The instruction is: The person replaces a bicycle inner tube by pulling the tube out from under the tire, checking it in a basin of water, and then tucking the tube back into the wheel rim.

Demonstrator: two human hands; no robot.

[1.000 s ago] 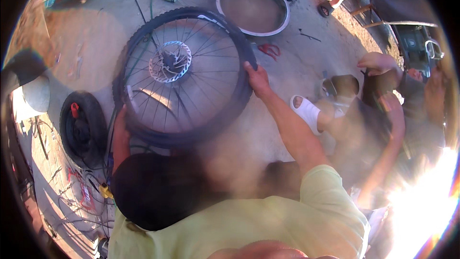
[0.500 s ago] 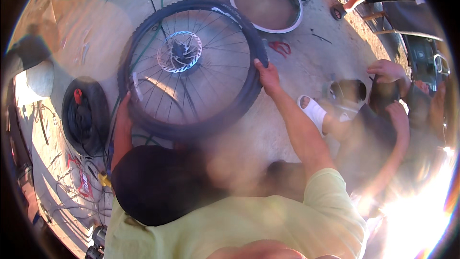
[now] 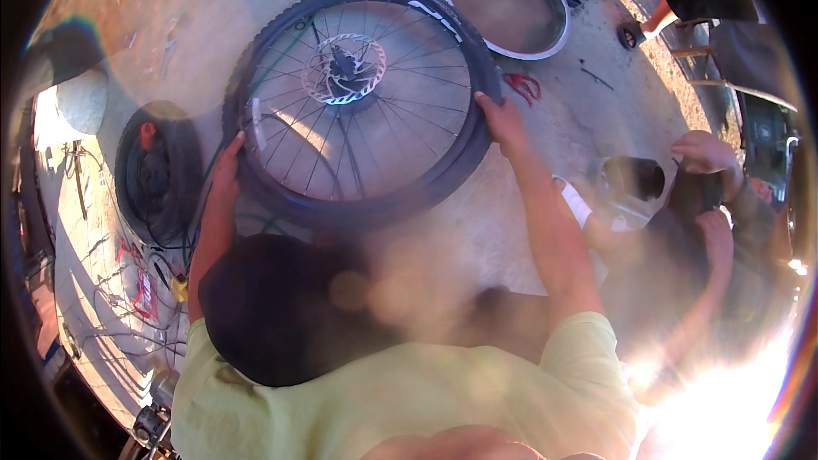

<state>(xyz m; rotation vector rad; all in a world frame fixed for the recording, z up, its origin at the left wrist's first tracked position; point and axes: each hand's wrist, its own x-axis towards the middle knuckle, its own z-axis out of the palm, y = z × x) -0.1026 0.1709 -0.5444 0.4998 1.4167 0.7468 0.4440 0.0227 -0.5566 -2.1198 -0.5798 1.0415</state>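
Observation:
A bicycle wheel (image 3: 490,132) with a black knobby tyre, thin spokes and a silver disc brake rotor (image 3: 344,69) is held out in front of me, its rotor side up. My left hand (image 3: 227,163) grips the tyre at its near left, thumb on top. On the right side my right hand (image 3: 504,122) is closed round the tyre, thumb also on top. The fingers of both hands are mostly hidden beneath the rubber. Through the spokes the concrete floor and a green hose (image 3: 274,65) show.
A round metal basin (image 3: 558,43) of murky water stands beyond the wheel; red-handled pliers (image 3: 522,87) lie near it. At left are a black tyre (image 3: 128,162) and tangled cables. Two people are at right, one seated close by with a bandaged foot (image 3: 573,202).
The view has shifted, so most things sit further right. The wheel, still in both hands, appears slightly higher in the picture. Neither hand has let go.

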